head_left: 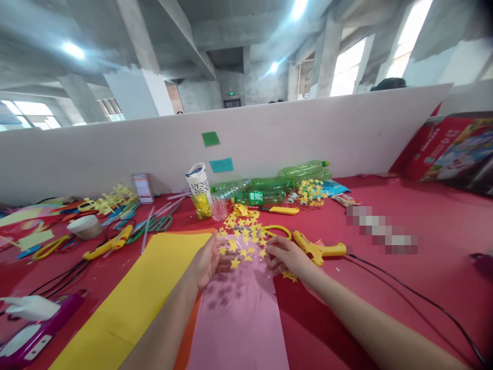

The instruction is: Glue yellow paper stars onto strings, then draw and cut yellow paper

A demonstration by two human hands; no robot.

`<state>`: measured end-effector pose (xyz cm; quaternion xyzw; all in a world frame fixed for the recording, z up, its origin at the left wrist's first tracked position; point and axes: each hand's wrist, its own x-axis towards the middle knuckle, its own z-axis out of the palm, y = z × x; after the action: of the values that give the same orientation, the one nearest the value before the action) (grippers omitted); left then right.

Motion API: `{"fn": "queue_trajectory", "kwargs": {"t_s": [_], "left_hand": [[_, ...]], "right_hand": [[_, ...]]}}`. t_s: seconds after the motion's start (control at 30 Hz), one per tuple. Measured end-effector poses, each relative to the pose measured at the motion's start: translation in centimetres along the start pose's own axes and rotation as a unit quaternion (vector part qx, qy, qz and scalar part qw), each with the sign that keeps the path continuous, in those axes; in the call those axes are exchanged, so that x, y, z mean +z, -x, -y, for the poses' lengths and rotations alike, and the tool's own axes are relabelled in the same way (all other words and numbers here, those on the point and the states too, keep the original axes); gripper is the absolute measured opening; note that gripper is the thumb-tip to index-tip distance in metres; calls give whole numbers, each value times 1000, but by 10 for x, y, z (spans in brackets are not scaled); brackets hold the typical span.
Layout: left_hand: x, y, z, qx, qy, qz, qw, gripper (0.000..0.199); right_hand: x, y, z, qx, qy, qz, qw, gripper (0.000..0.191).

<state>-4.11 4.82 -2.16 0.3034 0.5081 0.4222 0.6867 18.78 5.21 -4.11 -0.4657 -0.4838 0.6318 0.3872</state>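
The red desk carries a long yellow sheet and, to its right, a pink sheet. Green bottles lie farther back. Over the pink sheet's far part, the left hand and right hand are both partly open, fingers loosely bent, at opposite sides of the clear, star-covered piece. It lies between the 2 hands; how firmly either grips it, I cannot tell. The yellow glue gun rests just beyond the right hand. Smallest are the yellow stars.
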Motion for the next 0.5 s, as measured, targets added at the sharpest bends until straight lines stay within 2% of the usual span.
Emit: {"fn": "queue_trajectory", "kwargs": {"t_s": [0.1,0.2,0.33,0.5], "left_hand": [[3,3,0,4,4,23,1000,36],[5,5,1,-6,11,40,999,36],[9,11,0,6,47,80,996,38],[13,19,-4,5,81,121,989,44]], "right_hand": [[1,-10,-7,-5,3,-4,1000,22],[0,-16,-9,-19,8,-23,1000,15],[-6,-17,-3,-49,6,-54,997,6],[-22,-12,9,-65,17,-80,995,6]]}}
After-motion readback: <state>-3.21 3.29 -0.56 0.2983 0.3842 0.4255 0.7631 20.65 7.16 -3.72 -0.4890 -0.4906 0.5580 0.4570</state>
